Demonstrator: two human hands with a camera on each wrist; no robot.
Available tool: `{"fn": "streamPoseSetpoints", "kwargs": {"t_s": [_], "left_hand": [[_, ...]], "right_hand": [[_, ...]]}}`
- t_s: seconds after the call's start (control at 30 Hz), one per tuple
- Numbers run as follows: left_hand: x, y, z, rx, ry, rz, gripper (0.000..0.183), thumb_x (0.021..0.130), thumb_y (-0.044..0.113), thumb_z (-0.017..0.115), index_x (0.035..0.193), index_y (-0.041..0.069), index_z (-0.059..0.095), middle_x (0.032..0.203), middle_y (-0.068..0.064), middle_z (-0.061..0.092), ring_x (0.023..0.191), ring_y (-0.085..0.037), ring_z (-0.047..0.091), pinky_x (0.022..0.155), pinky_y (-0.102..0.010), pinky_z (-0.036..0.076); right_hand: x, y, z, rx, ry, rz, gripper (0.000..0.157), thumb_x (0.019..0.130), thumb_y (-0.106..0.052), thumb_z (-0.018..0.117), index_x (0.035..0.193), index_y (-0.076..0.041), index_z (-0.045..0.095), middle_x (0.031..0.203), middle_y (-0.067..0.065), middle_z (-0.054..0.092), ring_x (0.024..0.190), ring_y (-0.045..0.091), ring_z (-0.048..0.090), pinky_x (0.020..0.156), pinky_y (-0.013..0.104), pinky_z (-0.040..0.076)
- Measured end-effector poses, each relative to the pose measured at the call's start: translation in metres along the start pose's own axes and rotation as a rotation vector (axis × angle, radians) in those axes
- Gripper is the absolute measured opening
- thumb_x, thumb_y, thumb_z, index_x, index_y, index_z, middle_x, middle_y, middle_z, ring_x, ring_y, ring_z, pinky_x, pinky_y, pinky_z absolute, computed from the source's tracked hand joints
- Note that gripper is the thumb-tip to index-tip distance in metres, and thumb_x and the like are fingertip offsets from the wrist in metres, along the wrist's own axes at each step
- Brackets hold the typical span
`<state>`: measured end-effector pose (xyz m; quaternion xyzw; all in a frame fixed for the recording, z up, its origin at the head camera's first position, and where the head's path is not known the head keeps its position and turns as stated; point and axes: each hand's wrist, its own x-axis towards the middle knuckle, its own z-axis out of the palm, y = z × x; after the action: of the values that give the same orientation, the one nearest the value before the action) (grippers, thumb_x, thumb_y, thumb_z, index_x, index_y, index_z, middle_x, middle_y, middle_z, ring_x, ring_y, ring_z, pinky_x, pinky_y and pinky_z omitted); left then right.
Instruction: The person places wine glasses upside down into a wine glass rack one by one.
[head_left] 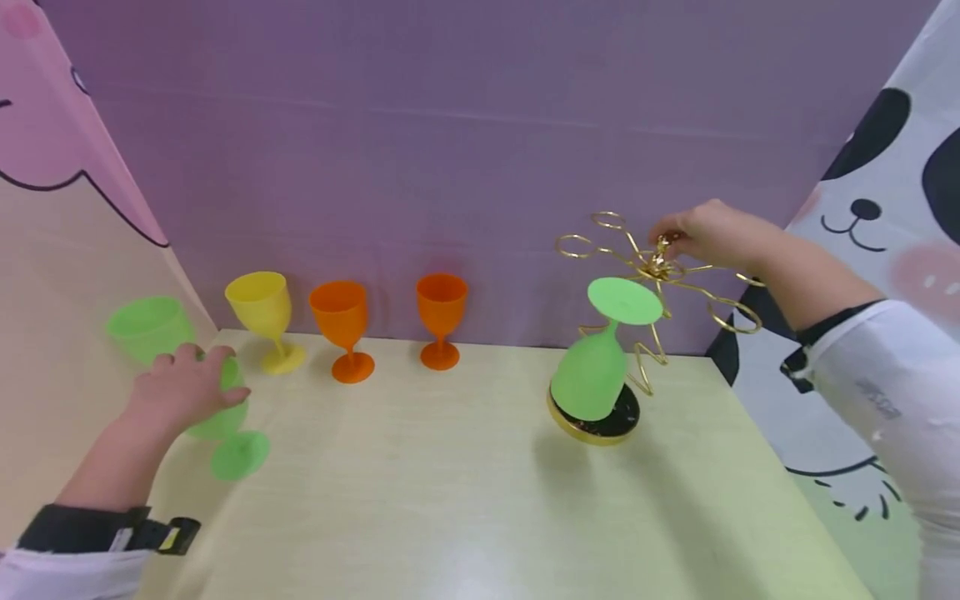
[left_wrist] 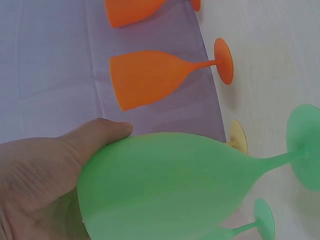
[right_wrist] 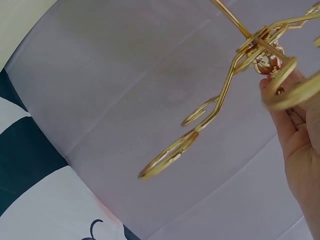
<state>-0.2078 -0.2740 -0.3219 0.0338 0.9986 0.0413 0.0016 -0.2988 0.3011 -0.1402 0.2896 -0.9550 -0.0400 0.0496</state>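
Light-green plastic-looking stemmed goblet at left front [left_wrist: 170, 185]: plain, uniform. Light-green stemmed goblet behind it [head_left: 150, 327]: similar shade. Inverted light-green stemmed goblet at right [head_left: 592, 375]: also unpatterned. Yellow stemmed goblet [head_left: 262, 306]: solid, bowl to foot. Left orange stemmed goblet [head_left: 340, 315] and right orange stemmed goblet [head_left: 442, 306] match. Looped metal wire rack [head_left: 657, 269] is shiny gold; its round base [head_left: 626, 413] is glossy black, rimmed gold. Table [head_left: 450, 467]: pale cream. Hanging cloth [head_left: 480, 183]: plain muted purple. Left printed panel [head_left: 75, 225]: pink and cream, black curved lines. Right printed panel [head_left: 885, 250] shows a black-and-white panda, pink cheeks. Sleeves [head_left: 885, 358]: white.
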Motion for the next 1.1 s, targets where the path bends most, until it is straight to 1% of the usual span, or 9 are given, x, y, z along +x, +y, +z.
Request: {"fn": "streamPoseSetpoints", "kwargs": {"t_s": [0.2,0.4,0.5,0.63,0.8,0.87,0.93,0.97,1.1], "left_hand": [[0.0003,-0.0017,0.0016,0.002,0.006,0.006,0.076,0.077,0.053,0.058,0.125,-0.002,0.035,0.113,-0.041,0.033,0.093,-0.06,0.036,0.062,-0.062,0.039],[0.0009,-0.0033,0.0028,-0.009,0.004,0.004,0.076,0.077,0.053,0.058,0.124,-0.002,0.035,0.112,-0.041,0.033,0.093,-0.06,0.035,0.061,-0.061,0.039],[0.0007,-0.0034,0.002,-0.01,-0.002,0.003,0.076,0.077,0.053,0.058,0.124,-0.002,0.034,0.112,-0.041,0.032,0.093,-0.06,0.034,0.061,-0.061,0.039],[-0.0002,-0.0033,0.0003,-0.012,-0.009,0.001,0.076,0.077,0.053,0.058,0.125,-0.002,0.034,0.112,-0.041,0.031,0.094,-0.06,0.033,0.063,-0.062,0.039],[-0.0006,-0.0044,-0.0004,-0.019,-0.016,-0.002,0.077,0.078,0.052,0.058,0.125,-0.003,0.033,0.113,-0.042,0.03,0.095,-0.061,0.032,0.065,-0.063,0.038],[-0.0006,-0.0057,-0.0004,-0.025,-0.021,-0.005,0.077,0.078,0.052,0.057,0.126,-0.003,0.032,0.113,-0.042,0.03,0.095,-0.061,0.032,0.064,-0.063,0.038],[-0.0001,-0.0071,-0.0001,-0.028,-0.024,-0.006,0.078,0.077,0.054,0.057,0.126,-0.002,0.032,0.113,-0.042,0.03,0.094,-0.061,0.032,0.064,-0.063,0.037],[0.0002,-0.0077,0.0002,-0.032,-0.025,-0.007,0.079,0.077,0.055,0.057,0.126,-0.002,0.032,0.113,-0.042,0.03,0.095,-0.061,0.031,0.065,-0.064,0.037],[0.0014,-0.0096,0.0014,-0.037,-0.026,-0.006,0.082,0.076,0.059,0.055,0.127,-0.001,0.031,0.114,-0.041,0.029,0.096,-0.061,0.03,0.067,-0.065,0.036]], "right_hand": [[-0.004,0.0002,-0.0011,-0.004,-0.006,0.023,0.021,0.083,-0.01,0.06,0.104,-0.005,0.062,0.091,0.009,0.066,0.084,0.026,0.061,0.074,0.042,0.048],[-0.0033,0.0023,-0.0026,-0.05,-0.022,0.053,0.016,0.084,-0.012,0.06,0.099,-0.006,0.062,0.082,0.005,0.066,0.071,0.019,0.058,0.065,0.037,0.046],[-0.0042,0.003,-0.0024,-0.068,-0.019,0.065,0.017,0.084,-0.014,0.06,0.098,-0.004,0.062,0.081,0.005,0.066,0.069,0.018,0.058,0.064,0.037,0.047],[-0.0055,0.0024,-0.0018,-0.071,-0.012,0.074,0.022,0.084,-0.016,0.06,0.099,0.0,0.063,0.083,0.01,0.066,0.07,0.02,0.06,0.066,0.039,0.048],[-0.003,0.0022,-0.0006,-0.118,0.0,0.077,0.022,0.084,-0.018,0.061,0.096,0.0,0.064,0.08,0.01,0.066,0.064,0.017,0.056,0.061,0.036,0.046],[-0.0013,0.0008,-0.0017,-0.119,-0.007,0.101,0.023,0.083,-0.02,0.062,0.095,-0.001,0.064,0.081,0.01,0.066,0.065,0.018,0.055,0.062,0.036,0.046],[0.0003,-0.0018,-0.0035,-0.098,-0.03,0.138,0.027,0.083,-0.024,0.062,0.098,-0.001,0.064,0.084,0.011,0.066,0.069,0.019,0.057,0.065,0.038,0.046],[0.001,-0.0032,-0.0049,-0.074,-0.056,0.162,0.03,0.083,-0.025,0.062,0.1,0.0,0.063,0.087,0.013,0.066,0.074,0.023,0.058,0.069,0.041,0.046],[0.0019,-0.0065,-0.0065,-0.007,-0.094,0.248,0.037,0.083,-0.027,0.061,0.107,0.001,0.061,0.098,0.017,0.064,0.089,0.03,0.058,0.078,0.046,0.045]]}}
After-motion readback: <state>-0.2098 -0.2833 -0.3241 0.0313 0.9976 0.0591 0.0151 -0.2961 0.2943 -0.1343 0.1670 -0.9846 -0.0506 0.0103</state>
